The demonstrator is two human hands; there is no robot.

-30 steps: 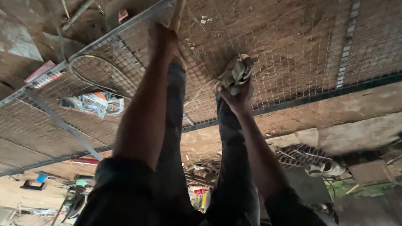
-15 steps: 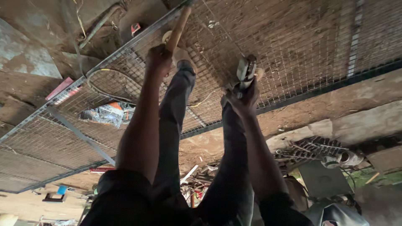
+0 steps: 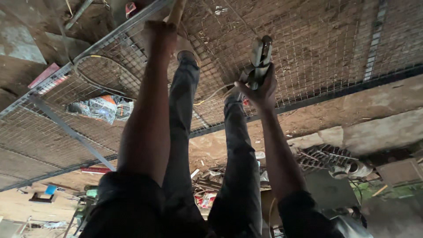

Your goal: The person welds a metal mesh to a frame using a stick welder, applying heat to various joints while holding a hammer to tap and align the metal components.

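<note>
Centrally, right hand [image 3: 261, 90] grips a metal tool [image 3: 260, 55] by its handle, head on the wire mesh [image 3: 317, 48]. Left hand [image 3: 161, 35], top centre, clenches a wooden handle [image 3: 177, 12]. Tool looks stiff and heavy; mesh probably springy.

A dirt floor [image 3: 335, 39], brown and dim, fills the view beyond both hands. Past the right hand runs a pale concrete slab [image 3: 379, 132], with a dark grate [image 3: 324, 156] near it. Beside the left arm lie a crumpled plastic bag [image 3: 99, 108] and a red strip [image 3: 46, 77]. Lower, behind the arms, scrap and litter [image 3: 207, 194] are scattered about. The far left corner is brighter, with sandy ground [image 3: 17, 205].
</note>
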